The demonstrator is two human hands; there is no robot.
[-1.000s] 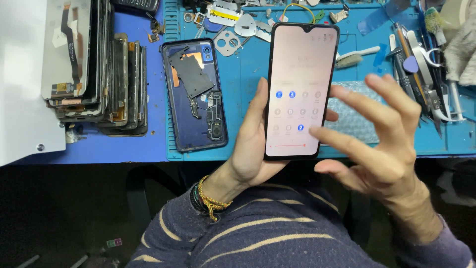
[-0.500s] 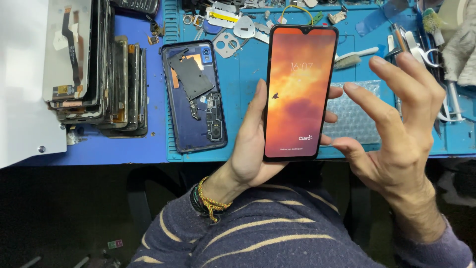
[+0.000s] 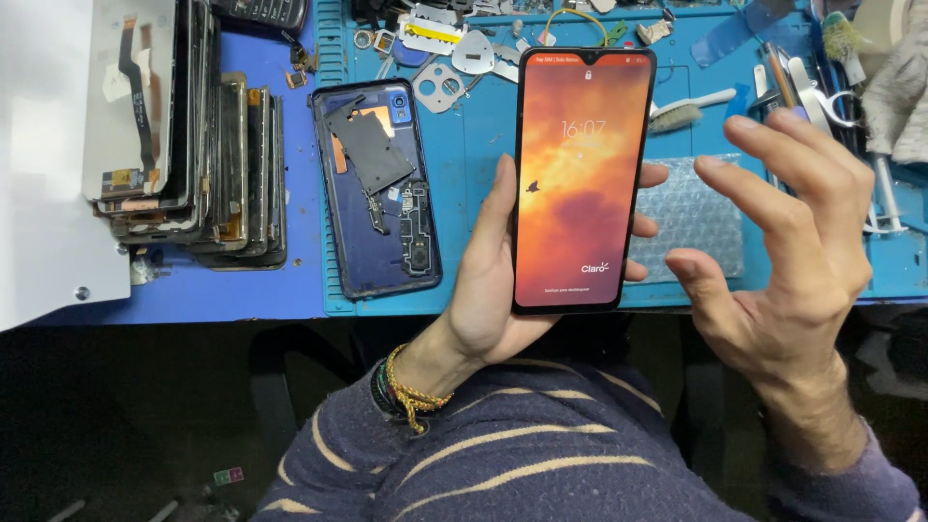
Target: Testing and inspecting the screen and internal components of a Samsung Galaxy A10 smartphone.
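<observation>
Phone: upright in the left hand, over the front part of the blue mat; lit screen shows an orange sky; its top edge reaches the parts litter, its bottom edge sits just past the mat's near edge.
Left hand: closed around the phone from behind, thumb along the left edge, fingertips wrapping the right edge; braided cords on the wrist.
Right hand: open and holding nothing, fingers spread and loosely curled, thumb pointing toward the phone's lower right corner; just beside the phone, not touching it.
Gap: narrow strip of bubble wrap shows between the phone and the right hand.
Mat: blue, ridged left border; near edge runs along the bench front, above the person's striped sleeves.
Open shell: blue phone back with bare innards, flat on the mat left of the left hand, apart from it; bare mat lies between them.
Screen stack: old panels standing on edge, far left on the bench, well apart from both hands.
White sheet: at the left border, touching the stack.
Brush: beyond the bubble wrap, near the phone's upper right edge.
Tools: tweezers and the like crowd the mat's right side, behind the right hand.
Parts litter: small plates and brackets along the mat's far edge.
</observation>
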